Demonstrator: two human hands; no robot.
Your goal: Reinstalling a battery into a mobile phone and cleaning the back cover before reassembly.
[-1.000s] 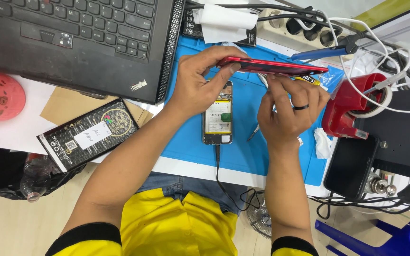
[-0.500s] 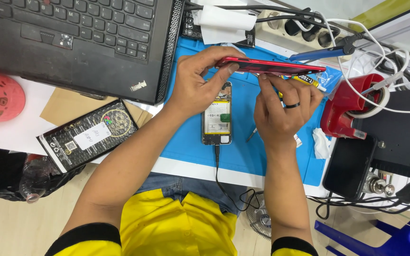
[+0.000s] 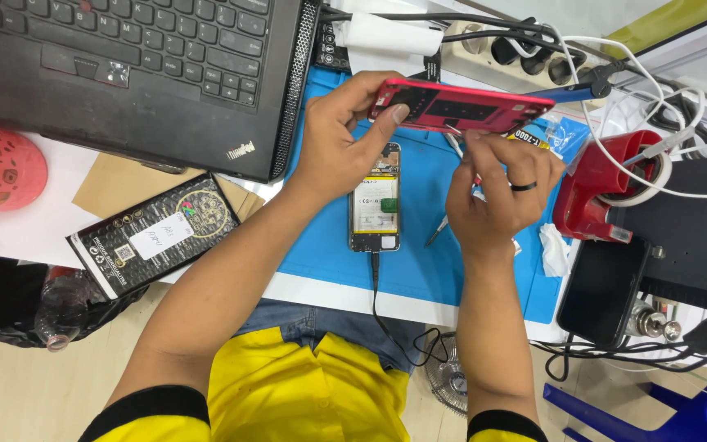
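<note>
Left hand [image 3: 333,151] gripping red phone cover [image 3: 460,106], right hand [image 3: 497,192] beneath

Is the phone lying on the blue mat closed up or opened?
Opened. The phone on the blue mat shows its battery and inner parts, without its back cover.

Head camera, looking steeply down at a cluttered bench

A single view from the person's head faces almost straight down, close over both forearms: the blue mat [image 3: 419,270] sits centre, a laptop [image 3: 124,74] far left, cables far right, the yellow shirt and floor along the near edge.
</note>
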